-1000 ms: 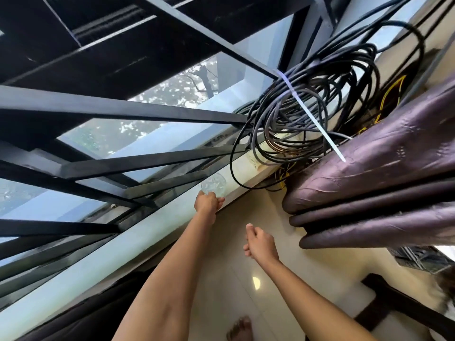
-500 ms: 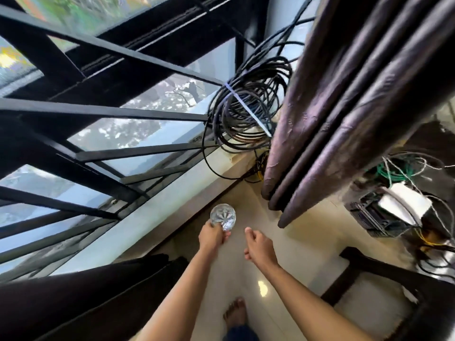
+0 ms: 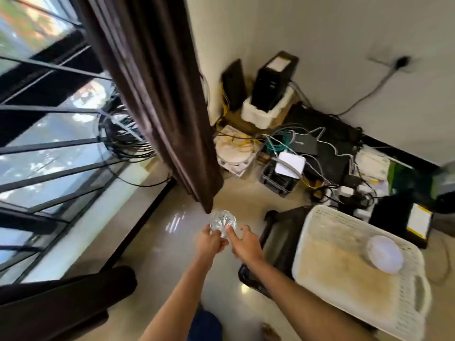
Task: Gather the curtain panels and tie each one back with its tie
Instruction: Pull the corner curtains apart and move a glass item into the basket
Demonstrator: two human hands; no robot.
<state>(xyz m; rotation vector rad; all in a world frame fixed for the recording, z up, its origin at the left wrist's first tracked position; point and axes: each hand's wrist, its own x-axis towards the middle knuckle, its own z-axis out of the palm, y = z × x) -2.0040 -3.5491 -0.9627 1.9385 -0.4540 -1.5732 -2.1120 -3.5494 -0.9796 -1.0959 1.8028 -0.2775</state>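
Observation:
A dark brown curtain panel point(image 3: 157, 94) hangs gathered in folds from the top of the view down to a point just above my hands. My left hand point(image 3: 208, 242) grips a clear faceted crystal-like piece point(image 3: 222, 221) from below. My right hand point(image 3: 245, 244) is beside it, its forefinger stretched out and touching the piece's right side. A second dark curtain mass point(image 3: 64, 306) lies at the lower left. No separate tie band is visible.
A barred window point(image 3: 49, 148) runs along the left, with a coil of black cables point(image 3: 123, 139) on the bars. Routers, boxes and tangled wires point(image 3: 295, 156) crowd the corner. A white plastic basket point(image 3: 354, 271) sits on a dark stool at right. The floor is glossy tile.
My view has swung right, away from the window toward the corner. My left hand brought the crystal piece from the sill toward me, and my right hand has come up to touch it.

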